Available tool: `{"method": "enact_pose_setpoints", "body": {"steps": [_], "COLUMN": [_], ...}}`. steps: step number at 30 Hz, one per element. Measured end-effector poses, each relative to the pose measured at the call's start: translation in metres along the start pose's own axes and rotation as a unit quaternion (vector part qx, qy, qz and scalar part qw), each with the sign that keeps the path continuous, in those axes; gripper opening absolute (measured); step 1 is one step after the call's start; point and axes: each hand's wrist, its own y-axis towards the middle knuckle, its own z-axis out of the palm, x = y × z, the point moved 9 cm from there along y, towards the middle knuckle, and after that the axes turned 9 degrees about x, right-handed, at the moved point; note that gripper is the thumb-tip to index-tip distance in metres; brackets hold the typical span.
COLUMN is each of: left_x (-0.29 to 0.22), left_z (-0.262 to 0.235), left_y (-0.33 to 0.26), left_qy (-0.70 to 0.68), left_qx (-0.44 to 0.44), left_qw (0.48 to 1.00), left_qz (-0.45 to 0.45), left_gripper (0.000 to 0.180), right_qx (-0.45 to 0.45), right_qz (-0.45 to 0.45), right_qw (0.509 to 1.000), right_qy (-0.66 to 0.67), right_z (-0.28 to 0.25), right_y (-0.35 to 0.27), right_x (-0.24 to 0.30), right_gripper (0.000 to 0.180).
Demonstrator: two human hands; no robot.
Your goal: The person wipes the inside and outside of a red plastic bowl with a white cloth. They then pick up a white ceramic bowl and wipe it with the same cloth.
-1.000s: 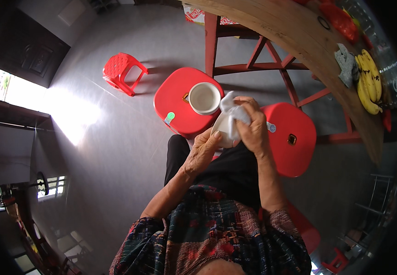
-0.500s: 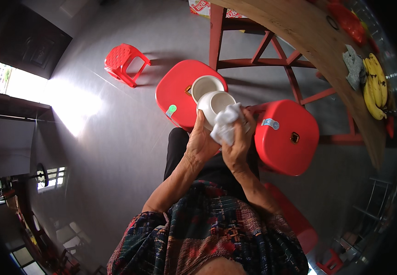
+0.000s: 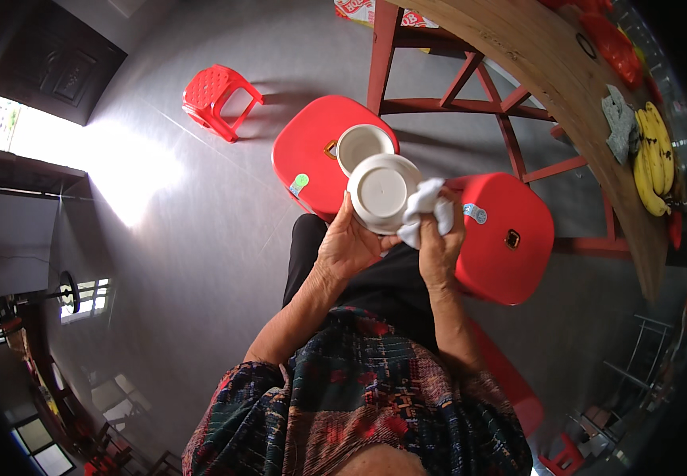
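Note:
A white bowl (image 3: 382,193) is tilted so that its round underside and foot ring face up. My left hand (image 3: 347,247) is closed on its near left edge, thumb up along the side. In my right hand (image 3: 442,252) is a bunched white cloth (image 3: 426,209), which lies against the bowl's right rim. Just beyond, a second white bowl (image 3: 365,143) stands on a red plastic stool (image 3: 302,149), partly covered by the held one.
Close on the right is another red stool (image 3: 502,266). A small red stool (image 3: 215,94) stands on the grey floor at the far left. The wooden table (image 3: 542,75) at the far right carries bananas (image 3: 651,163), a grey cloth (image 3: 619,125) and a red bag (image 3: 609,49).
The held bowl has turned so its underside faces up more fully. My right hand and the cloth have moved right, from over the bowl to its rim.

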Motion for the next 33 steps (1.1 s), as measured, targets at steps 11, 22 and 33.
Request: {"method": "enact_pose_setpoints", "body": {"steps": [11, 22, 33], "left_x": [0.002, 0.002, 0.006], "left_z": [0.011, -0.019, -0.016], "left_y": [-0.014, -0.009, -0.012], "left_qy": [0.339, 0.221, 0.136], "left_qx": [-0.015, -0.042, -0.117], "left_qw": [0.937, 0.974, 0.984], "left_qz": [-0.08, 0.007, 0.012], "left_gripper": [0.066, 0.045, 0.052], "right_qx": [0.128, 0.159, 0.152], "right_qz": [0.122, -0.279, -0.25], "right_qw": [0.982, 0.855, 0.885], "right_qy": [0.06, -0.408, -0.361], "right_z": [0.001, 0.065, 0.027], "right_y": [0.036, -0.006, -0.043], "right_x": [0.007, 0.068, 0.047], "right_gripper": [0.018, 0.037, 0.024]}}
